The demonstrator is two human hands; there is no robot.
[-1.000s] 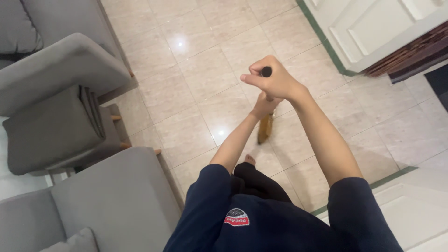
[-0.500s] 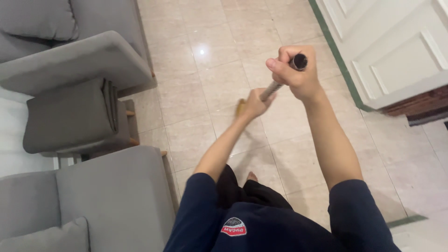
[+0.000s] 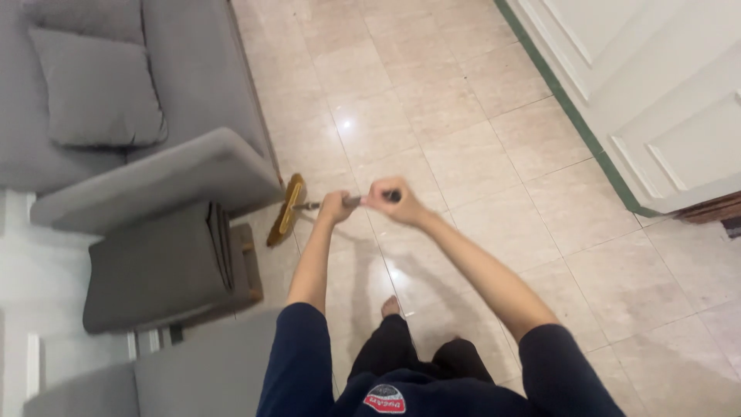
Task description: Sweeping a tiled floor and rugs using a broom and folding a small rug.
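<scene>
Both hands were closed round the one broom point(image 3: 309, 205), whose yellow-brown head point(image 3: 284, 210) lay on the pale tiled floor point(image 3: 478, 154) just beside the foot of the grey sofa's arm point(image 3: 177, 174) and near the grey cushioned stool point(image 3: 158, 266), with the thin handle running back from it towards the person; the left hand point(image 3: 335, 207) gripped the shaft lower down, nearer the head, fingers wrapped fully about it; the right hand point(image 3: 390, 199) was fisted over the dark top end of the handle, thumb side up, no gap showing between fingers and stick; both arms were stretched well forward and to the left, elbows almost straight, dark blue sleeves at the shoulders, a bare foot point(image 3: 390, 306) planted on the tiles below; to my eye the risk lay in that reach; the head sat so close to the sofa that a further push could knock it against the upholstery or a leg, or jam it under the arm; leaning so far on glossy tiles, barefoot, a slip seemed possible too; a grey cushion point(image 3: 96, 85) rested on the sofa seat, and a white panelled door point(image 3: 656, 93) with a green floor border stood well apart on the right.
</scene>
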